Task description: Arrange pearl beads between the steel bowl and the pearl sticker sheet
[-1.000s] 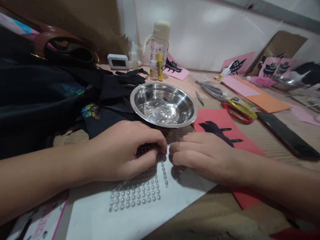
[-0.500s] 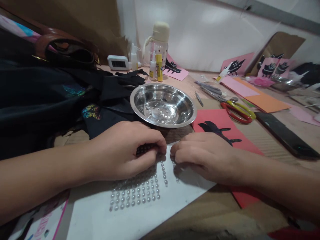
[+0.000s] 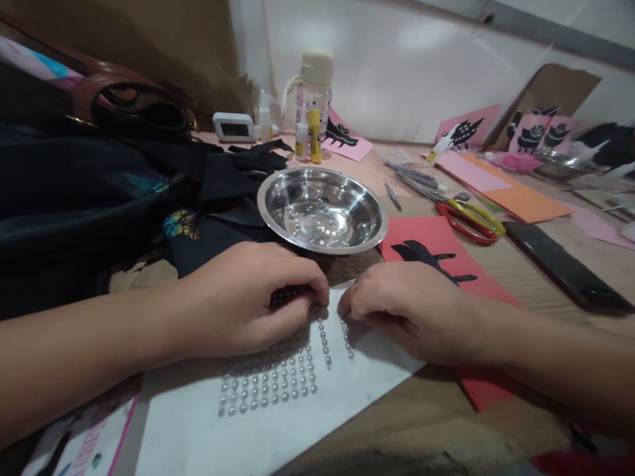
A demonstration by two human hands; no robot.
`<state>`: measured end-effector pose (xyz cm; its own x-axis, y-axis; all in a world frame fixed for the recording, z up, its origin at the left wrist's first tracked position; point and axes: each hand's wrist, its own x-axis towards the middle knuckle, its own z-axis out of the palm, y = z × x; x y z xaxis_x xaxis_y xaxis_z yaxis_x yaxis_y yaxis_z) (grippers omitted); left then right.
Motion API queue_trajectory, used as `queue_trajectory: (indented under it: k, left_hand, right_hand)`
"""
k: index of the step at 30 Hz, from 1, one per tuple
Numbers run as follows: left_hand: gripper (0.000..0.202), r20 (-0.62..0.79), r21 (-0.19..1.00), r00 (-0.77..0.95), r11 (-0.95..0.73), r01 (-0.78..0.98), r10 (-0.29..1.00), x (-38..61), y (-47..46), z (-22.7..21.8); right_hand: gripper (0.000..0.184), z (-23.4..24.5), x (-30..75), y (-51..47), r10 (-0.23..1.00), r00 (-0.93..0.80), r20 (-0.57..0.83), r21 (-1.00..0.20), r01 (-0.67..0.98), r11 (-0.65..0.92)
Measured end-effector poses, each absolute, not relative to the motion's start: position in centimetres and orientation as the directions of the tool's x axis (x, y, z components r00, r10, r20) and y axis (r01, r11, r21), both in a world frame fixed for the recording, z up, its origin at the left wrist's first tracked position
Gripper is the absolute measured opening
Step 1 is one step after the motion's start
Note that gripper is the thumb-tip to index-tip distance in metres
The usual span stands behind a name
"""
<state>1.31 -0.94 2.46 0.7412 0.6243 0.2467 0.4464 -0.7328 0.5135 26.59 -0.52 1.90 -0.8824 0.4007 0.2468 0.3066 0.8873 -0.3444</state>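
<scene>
A white sheet (image 3: 198, 439) lies before me, bearing rows of stick-on half pearls (image 3: 265, 387). My left hand (image 3: 260, 297) rests over the rows, thumb and forefinger pinched together at the upper end of a separate pearl strip (image 3: 324, 344). Just right of it, a second pearl strip (image 3: 346, 340) runs down the sheet. The fingertips of my right hand (image 3: 411, 307) are pinched at that strip's top end. Both hands hide part of the sheet. Behind them stands a steel bowl (image 3: 364, 215) with small shiny pieces inside. Red paper (image 3: 489, 284) with a black cutout (image 3: 421, 254) lies partly beneath my right arm.
Scissors (image 3: 471, 221), tweezers (image 3: 393, 197) and a phone (image 3: 565, 268) lie to the right. Glue bottles (image 3: 301, 135), a glue stick (image 3: 314, 135), a drink bottle (image 3: 317, 79) and a small digital display (image 3: 234, 127) stand at the back. Dark fabric (image 3: 99, 218) covers the left side.
My right hand has turned slightly and its fingers have drawn back to the right, uncovering more of the second pearl strip. My left hand stays about where it was.
</scene>
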Motion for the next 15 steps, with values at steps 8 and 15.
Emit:
queue_trajectory:
  k: [8,15]
  left_hand:
    - [0.031,0.221,0.648,0.708,-0.644,0.408,0.671,1.3,-0.4,2.6]
    - [0.026,0.207,0.818,0.638,-0.488,0.303,0.742,1.5,-0.7,2.7]
  right_hand:
    - [0.015,2.4,26.4,-0.9,0.450,-0.863,0.229,-0.409,0.334,0.849]
    - [0.021,3.0,26.4,-0.8,0.577,-0.660,0.482,-0.568,0.267,0.779]
